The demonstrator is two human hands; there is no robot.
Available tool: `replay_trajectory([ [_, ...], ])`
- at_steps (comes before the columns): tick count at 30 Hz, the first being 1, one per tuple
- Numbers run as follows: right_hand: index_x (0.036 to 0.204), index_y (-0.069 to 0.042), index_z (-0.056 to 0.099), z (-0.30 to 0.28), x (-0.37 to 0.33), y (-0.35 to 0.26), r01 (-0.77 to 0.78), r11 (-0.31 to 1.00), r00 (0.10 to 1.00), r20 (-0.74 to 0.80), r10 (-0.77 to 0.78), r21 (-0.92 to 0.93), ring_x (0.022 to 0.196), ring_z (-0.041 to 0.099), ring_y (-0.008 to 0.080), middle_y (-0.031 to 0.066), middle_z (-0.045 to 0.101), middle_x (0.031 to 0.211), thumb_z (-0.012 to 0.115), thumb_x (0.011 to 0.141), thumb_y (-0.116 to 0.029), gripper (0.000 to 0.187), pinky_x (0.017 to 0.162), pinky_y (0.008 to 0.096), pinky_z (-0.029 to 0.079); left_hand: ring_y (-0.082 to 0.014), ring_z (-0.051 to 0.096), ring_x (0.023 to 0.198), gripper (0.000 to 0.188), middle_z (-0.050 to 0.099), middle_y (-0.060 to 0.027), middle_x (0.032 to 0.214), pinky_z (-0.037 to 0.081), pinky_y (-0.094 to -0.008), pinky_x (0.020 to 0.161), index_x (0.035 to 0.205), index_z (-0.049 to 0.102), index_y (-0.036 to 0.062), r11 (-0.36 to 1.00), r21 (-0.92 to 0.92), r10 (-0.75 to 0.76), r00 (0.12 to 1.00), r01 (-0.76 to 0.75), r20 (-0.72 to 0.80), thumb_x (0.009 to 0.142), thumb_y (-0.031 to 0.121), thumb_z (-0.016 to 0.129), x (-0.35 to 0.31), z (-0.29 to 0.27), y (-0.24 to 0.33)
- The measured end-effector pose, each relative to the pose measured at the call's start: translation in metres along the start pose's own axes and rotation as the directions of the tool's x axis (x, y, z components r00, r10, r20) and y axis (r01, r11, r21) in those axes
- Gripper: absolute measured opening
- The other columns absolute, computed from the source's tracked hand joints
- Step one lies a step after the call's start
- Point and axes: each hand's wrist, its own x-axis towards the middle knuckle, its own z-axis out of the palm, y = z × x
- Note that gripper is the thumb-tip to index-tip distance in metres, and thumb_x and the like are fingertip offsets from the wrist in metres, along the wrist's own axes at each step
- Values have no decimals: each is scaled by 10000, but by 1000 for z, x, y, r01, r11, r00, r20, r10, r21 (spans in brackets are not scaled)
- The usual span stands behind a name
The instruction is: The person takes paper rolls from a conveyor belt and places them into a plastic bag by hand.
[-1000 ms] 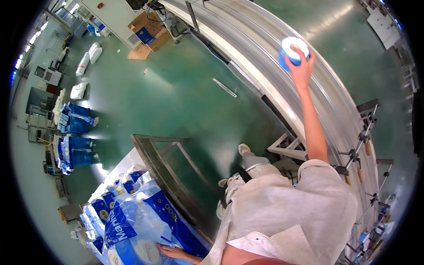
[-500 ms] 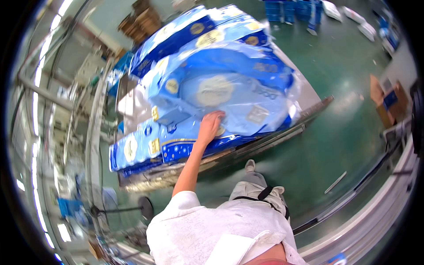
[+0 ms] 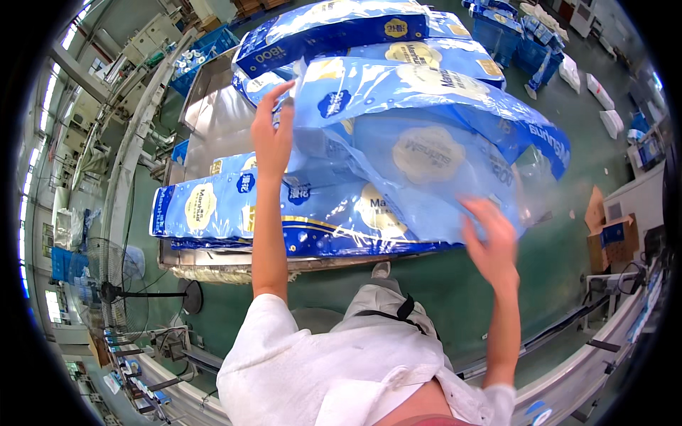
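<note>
A large, loose bag of translucent light-blue plastic film (image 3: 426,156) is being supported on flat, glossy blue printed plastic packs (image 3: 206,209) along the near edge of a metal-topped table (image 3: 219,99). The hands are being held well apart: the left hand (image 3: 273,131), with thumb and fingers parted, is being raised beside the bag's left end, while the right hand (image 3: 495,238) is being blurred at the lower lip; whether film is being pinched there cannot be told. The gaping mouth could be collapsing if its limp lip is being left unsupported, tearing if the film is being pulled unevenly, or sliding if slick packs are being dragged along. The table's right edge is being hidden by the flared film, so an overhang is being risked there. Between near edge and body, green floor (image 3: 465,316) is being shown, giving stepping room.
</note>
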Motion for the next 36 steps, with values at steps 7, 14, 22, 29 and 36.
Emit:
replay_trajectory([
  [7,1357,-14,559,135,193,27,-209,938,860,508,41,277,1262,559,355,187,583,1382,804,778,-438,758,1067,404,433,-234,677,966,596,696,-184,1106,509,-328,853,1413,435,21,912,102,-409,878,396,248,968,361,639,18,11,-76],
  [14,1369,-32,556,174,170,-2,-196,940,876,481,39,279,1322,493,371,223,512,1441,850,678,-499,884,1112,406,385,-6,419,652,245,543,50,756,331,-198,570,1156,551,68,824,-240,-481,858,513,180,1005,247,625,-8,28,-72],
  [22,1328,-24,577,82,69,-3,-316,888,949,106,297,334,1250,540,363,202,597,1273,884,679,-469,845,1081,438,412,-155,622,909,151,586,-70,1040,505,-291,814,1100,577,32,955,-54,-297,946,293,-130,979,112,618,-14,34,-108],
  [29,1484,-29,436,-49,-101,-19,-358,340,765,65,640,870,1312,484,223,118,519,1413,884,713,-343,945,1120,370,367,-308,662,1023,307,679,-174,1149,512,-404,951,1255,597,0,747,550,389,916,-374,95,988,153,589,-7,-26,-297],
  [36,1484,-71,425,-197,-395,-79,-413,722,-307,-831,463,555,1246,565,236,135,542,1380,845,790,-337,854,1049,418,491,-302,661,1032,307,681,-169,1149,510,-400,951,1253,599,3,928,137,295,907,-347,301,986,154,588,-169,101,-118],
])
